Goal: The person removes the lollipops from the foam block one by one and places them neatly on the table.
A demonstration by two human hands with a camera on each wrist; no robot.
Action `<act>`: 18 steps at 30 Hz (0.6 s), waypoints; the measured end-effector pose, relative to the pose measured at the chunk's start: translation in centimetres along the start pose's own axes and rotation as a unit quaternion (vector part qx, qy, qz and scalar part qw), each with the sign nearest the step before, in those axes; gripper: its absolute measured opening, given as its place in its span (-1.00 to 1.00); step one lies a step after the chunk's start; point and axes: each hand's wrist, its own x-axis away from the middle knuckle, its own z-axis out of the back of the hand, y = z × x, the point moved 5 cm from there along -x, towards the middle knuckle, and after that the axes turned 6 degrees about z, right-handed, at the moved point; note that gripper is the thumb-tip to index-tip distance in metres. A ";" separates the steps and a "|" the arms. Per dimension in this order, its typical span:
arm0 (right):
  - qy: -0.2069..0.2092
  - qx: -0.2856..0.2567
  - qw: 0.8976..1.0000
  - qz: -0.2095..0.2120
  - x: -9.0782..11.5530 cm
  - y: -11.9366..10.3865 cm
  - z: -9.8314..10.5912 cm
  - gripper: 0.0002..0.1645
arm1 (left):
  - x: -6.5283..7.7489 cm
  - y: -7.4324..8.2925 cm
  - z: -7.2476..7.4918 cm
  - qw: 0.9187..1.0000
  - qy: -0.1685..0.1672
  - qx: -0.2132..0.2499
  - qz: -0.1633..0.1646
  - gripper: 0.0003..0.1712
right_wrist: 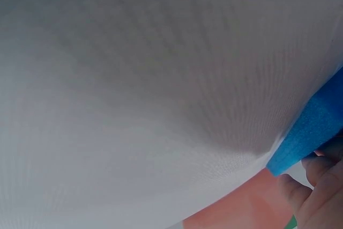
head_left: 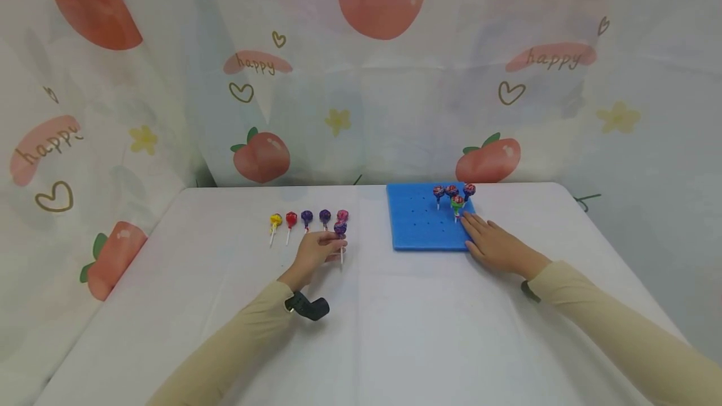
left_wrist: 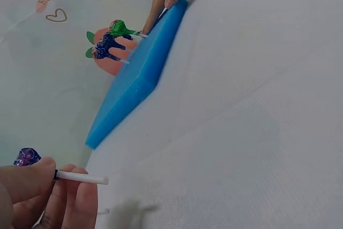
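Closest in, a black wrist device (head_left: 307,307) juts from the left cuff, low over the white table (head_left: 361,343); if the forearm sags, it could catch there. Just past it the left hand (head_left: 316,250) pinches a purple-wrapped lollipop (head_left: 340,228) between thumb and fingers, candy up, the lower end of its stick free. That's a light hold, I'd say, so a sideways knock at the tip could swivel it. Seen from the left wrist, a second stick end pokes out below the fingers; I can't tell whether it's held too, but if it's snagged it could get dragged along.

Over to the right, the right hand (head_left: 493,243) lies with straight, slightly parted fingers on the edge of the blue board (head_left: 414,237). It steadies one side only, so a push on the other side might make the board turn or slide.

Farther off, the pink lollipop (head_left: 343,214) is just behind the purple candy, with two dark purple ones (head_left: 324,215), a red lollipop (head_left: 291,218) and a yellow lollipop (head_left: 276,220) ranged leftward; a stray knuckle could set them rolling.

On the board, a green lollipop (head_left: 457,202) stands right by the right fingertips, where a twitch could tilt it. Three dark-wrapped lollipops (head_left: 439,192) crowd behind, close enough to bump one another.
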 end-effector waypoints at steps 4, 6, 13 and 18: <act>0.002 0.000 1.000 0.002 0.0 -0.1 0.1 -0.27 | 0.2 -0.8 0.3 0.999 0.008 -0.022 0.029 -0.68; 0.001 0.001 1.000 0.001 0.0 -0.2 0.1 -0.27 | 0.3 -1.1 0.4 0.999 0.009 -0.024 0.040 -0.68; 0.000 -0.002 1.000 0.002 0.0 -0.1 0.2 -0.27 | 0.6 -1.4 0.5 0.998 0.010 -0.021 0.057 -0.71; -0.002 0.000 1.000 0.003 0.0 0.0 0.1 -0.27 | 0.9 -1.8 0.6 0.997 0.015 -0.031 0.072 -0.72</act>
